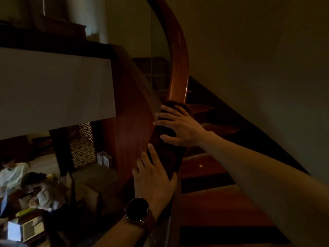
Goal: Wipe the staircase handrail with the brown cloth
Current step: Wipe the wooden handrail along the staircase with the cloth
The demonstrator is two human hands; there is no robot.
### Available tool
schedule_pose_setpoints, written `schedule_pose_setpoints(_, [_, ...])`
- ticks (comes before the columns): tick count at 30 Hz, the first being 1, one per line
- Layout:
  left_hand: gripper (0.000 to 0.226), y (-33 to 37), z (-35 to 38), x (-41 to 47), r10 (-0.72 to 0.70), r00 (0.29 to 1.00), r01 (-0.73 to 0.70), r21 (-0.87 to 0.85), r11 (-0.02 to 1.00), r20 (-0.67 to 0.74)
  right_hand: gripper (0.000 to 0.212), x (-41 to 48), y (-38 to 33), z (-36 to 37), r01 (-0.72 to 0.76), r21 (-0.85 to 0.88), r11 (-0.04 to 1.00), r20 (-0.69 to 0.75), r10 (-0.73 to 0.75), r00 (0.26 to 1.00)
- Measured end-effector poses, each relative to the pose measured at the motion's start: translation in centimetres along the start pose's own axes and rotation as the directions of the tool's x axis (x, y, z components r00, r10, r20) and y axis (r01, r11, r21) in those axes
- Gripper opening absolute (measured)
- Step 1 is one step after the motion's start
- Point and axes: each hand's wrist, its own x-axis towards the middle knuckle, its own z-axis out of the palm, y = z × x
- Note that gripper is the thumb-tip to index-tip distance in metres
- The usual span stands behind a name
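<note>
A curved, polished wooden handrail (179,65) runs from the lower middle up and away to the top of the head view. A dark brown cloth (175,106) lies draped over the rail. My right hand (179,124) lies flat on the cloth with fingers spread, pressing it onto the rail. My left hand (154,177), with a watch on the wrist, grips the bare rail just below, fingers wrapped over its left side. The scene is dim, and the cloth's lower edge is hard to tell from the rail.
Wooden stairs (210,168) go down on the right beside a plain wall (258,59). A glass panel (158,50) stands under the rail. Down at the lower left, two people (26,184) sit at a table beside a lattice screen (82,145).
</note>
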Motion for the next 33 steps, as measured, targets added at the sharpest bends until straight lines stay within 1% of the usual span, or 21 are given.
schedule_pose_setpoints(4, [0.110, 3.1, -0.4, 4.9, -0.103, 0.994, 0.104, 0.013, 0.995, -0.023, 0.060, 3.0, 5.3, -1.1, 0.074, 0.010, 0.997, -0.004, -0.074, 0.997])
schedule_pose_setpoints(8, [0.113, 5.8, -1.0, 9.8, -0.140, 0.990, 0.140, 0.012, 0.990, 0.007, 0.061, 6.0, 10.1, -2.4, 0.122, 0.011, 0.992, -0.013, -0.122, 0.992])
schedule_pose_setpoints(15, [0.113, 10.0, -2.0, 18.2, -0.163, 0.987, 0.163, -0.003, 0.987, -0.005, 0.059, 10.9, 17.6, -4.0, 0.145, 0.033, 0.989, -0.044, -0.143, 0.989])
schedule_pose_setpoints(20, [0.113, 12.0, -1.6, 23.3, -0.149, 0.985, 0.151, 0.026, 0.988, -0.087, 0.058, 14.3, 22.6, -4.9, 0.197, 0.040, 0.980, -0.098, -0.192, 0.976])
schedule_pose_setpoints(25, [0.115, 14.6, -1.4, 29.0, -0.177, 0.975, 0.188, 0.071, 0.980, -0.138, 0.054, 18.3, 27.8, -5.9, 0.242, 0.023, 0.970, -0.136, -0.237, 0.962])
schedule_pose_setpoints(29, [0.117, 16.9, -2.0, 34.0, -0.223, 0.966, 0.236, 0.089, 0.968, -0.131, 0.055, 21.9, 31.9, -7.1, 0.282, 0.025, 0.959, -0.130, -0.276, 0.952])
schedule_pose_setpoints(33, [0.120, 18.5, -2.9, 38.6, -0.234, 0.965, 0.246, 0.098, 0.964, -0.119, 0.057, 25.4, 35.4, -8.6, 0.315, 0.033, 0.948, -0.100, -0.311, 0.945])
